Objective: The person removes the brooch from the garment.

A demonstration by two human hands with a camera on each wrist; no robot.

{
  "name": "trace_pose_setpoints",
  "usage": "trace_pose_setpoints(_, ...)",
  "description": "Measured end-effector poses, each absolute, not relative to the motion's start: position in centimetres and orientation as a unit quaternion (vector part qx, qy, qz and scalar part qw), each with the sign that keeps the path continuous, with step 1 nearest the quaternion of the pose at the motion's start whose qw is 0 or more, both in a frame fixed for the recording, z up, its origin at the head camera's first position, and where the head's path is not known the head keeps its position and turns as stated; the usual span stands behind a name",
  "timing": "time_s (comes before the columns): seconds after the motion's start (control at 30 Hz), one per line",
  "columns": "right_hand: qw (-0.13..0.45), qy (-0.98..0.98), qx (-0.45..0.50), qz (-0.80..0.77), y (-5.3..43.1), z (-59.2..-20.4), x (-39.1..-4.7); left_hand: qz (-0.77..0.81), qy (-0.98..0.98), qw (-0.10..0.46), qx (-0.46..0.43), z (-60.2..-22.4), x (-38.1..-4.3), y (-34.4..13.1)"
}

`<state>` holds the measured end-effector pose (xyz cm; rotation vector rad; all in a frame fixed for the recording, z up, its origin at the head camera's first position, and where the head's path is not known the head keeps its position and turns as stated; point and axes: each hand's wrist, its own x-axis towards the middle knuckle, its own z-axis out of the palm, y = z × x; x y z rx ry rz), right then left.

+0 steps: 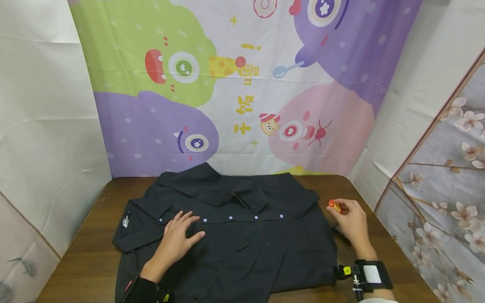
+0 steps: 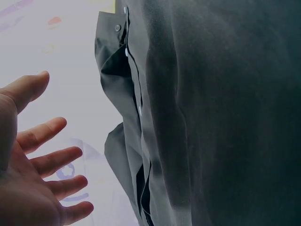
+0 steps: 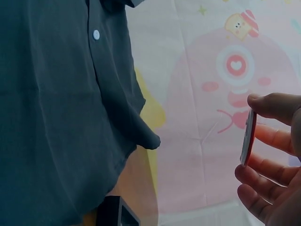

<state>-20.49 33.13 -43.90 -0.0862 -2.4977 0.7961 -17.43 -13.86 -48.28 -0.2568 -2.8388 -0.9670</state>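
A dark button-up shirt lies spread over the table, a row of small white buttons running across it and its collar folded near the far side. Over the shirt's left part is my left hand, fingers spread and nothing held; the left wrist view shows its fingers apart beside the cloth. Right of the shirt, my right hand pinches a small red-and-yellow badge between thumb and fingers. From the right wrist, the badge appears edge-on, thin, with a greyish face and red rim.
A black boxy object sits by the shirt's right edge, partly beneath my right hand in the head view. The brown wooden table meets a cartoon-printed cloth at the back. Pale panels flank both sides.
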Motion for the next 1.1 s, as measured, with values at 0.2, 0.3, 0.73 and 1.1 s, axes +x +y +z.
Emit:
trace_pose_setpoints(0.2,0.253,-0.923,-0.034,0.287,33.6,-43.9,-20.3,-0.318,-0.942,0.065,-0.083,-48.3,-17.4,-13.9)
trace_pose_setpoints(0.3,0.248,-0.924,-0.036,0.287,33.8,-44.1,-20.3,-0.319,-0.942,0.062,-0.083,-48.3,-17.4,-13.9)
trace_pose_setpoints(0.73,0.238,-0.923,-0.072,0.294,34.5,-44.7,-20.1,-0.317,-0.942,0.059,-0.09,-48.4,-17.6,-13.8)
trace_pose_setpoints(1.1,0.229,-0.926,-0.083,0.288,35.0,-45.2,-20.1,-0.314,-0.943,0.058,-0.09,-48.5,-17.6,-13.9)
